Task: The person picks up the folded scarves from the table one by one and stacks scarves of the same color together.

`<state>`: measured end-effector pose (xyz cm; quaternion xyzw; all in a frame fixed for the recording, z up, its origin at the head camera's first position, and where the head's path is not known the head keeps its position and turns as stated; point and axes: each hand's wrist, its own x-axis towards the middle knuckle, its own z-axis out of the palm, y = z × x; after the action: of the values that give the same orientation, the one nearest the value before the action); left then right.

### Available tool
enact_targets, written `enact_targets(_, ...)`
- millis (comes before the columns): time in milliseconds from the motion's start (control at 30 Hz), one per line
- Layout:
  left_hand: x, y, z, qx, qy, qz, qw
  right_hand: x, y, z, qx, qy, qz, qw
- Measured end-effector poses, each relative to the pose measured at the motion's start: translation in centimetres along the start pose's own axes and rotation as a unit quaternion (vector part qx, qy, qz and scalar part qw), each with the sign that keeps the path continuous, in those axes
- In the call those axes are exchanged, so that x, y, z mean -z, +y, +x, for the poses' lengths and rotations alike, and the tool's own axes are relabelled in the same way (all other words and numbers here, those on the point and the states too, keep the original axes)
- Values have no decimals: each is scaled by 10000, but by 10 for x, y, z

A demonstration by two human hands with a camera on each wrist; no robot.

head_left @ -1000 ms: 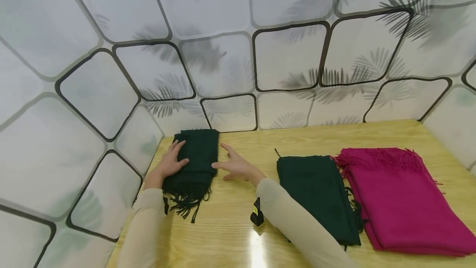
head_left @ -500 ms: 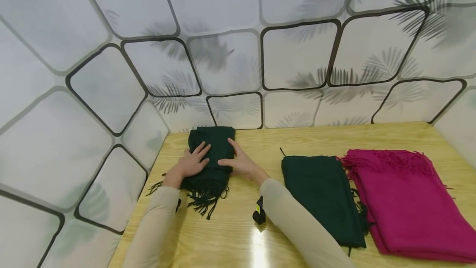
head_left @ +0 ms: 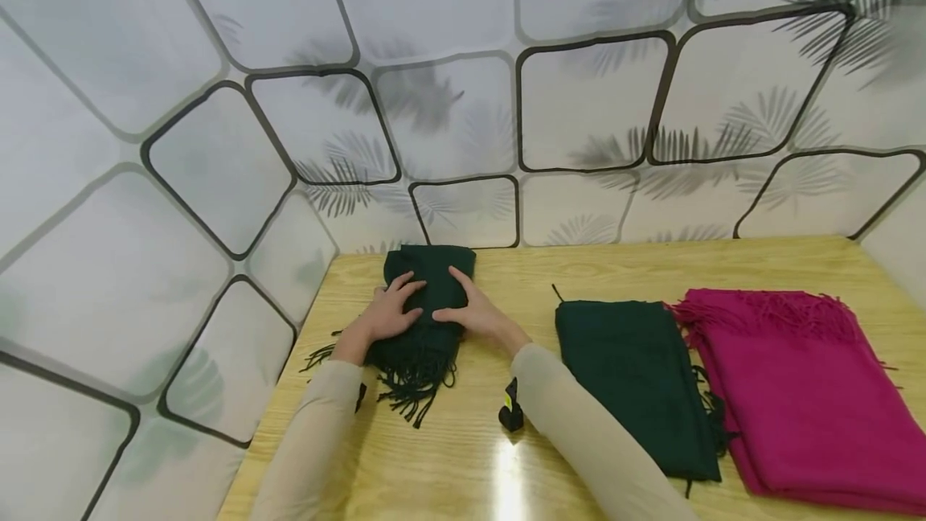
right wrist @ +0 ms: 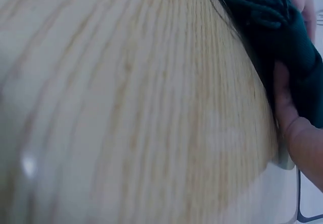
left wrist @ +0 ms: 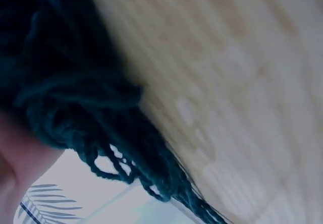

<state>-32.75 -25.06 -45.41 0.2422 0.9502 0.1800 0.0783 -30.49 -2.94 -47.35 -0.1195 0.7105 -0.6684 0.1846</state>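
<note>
A folded dark green fringed scarf [head_left: 432, 262] lies on the wooden table near the back left, its tassels [head_left: 414, 383] toward the person. My left hand [head_left: 391, 313] rests on its left side with fingers spread on top. Along the right edge, my right hand [head_left: 479, 313] touches the scarf, thumb over the top and index finger extended. In the right wrist view a finger [right wrist: 284, 95] presses against the scarf's side [right wrist: 298, 47] close to the tabletop. Dark green cords [left wrist: 111, 118] fill the left wrist view beside part of the hand; the left fingers are hidden there.
A second folded dark green scarf [head_left: 633, 376] lies right of the right forearm. Beside it is a larger folded magenta scarf [head_left: 803, 400]. Patterned walls [head_left: 579, 103] border the wooden table [head_left: 434, 473] at the back and left.
The left scarf has slid right along the table with my left hand on it, and its right edge now meets my right hand. The head view has turned slightly left.
</note>
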Motion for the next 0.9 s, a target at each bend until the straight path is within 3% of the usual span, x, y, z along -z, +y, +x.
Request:
enact_targets(167,0,-2,2,-319,30,-902,9954,-1,4,-1,-201,-142,329,9992)
enact_targets(267,-1,-2,2,-292,-54,-1219,9921,-2,5,-1,-285,-146,592,9977)
enact_targets(567,2,-2,-4,-62,-96,-1841,9828,-2,7,-1,-221,63,630,9977)
enact_targets(733,2,-3,-10,-1,78,-2174,9760,-1,6,-3,-245,99,546,9982)
enact_targets(900,5,0,-18,-40,480,-2600,9644,3,-3,-7,-54,83,226,9997)
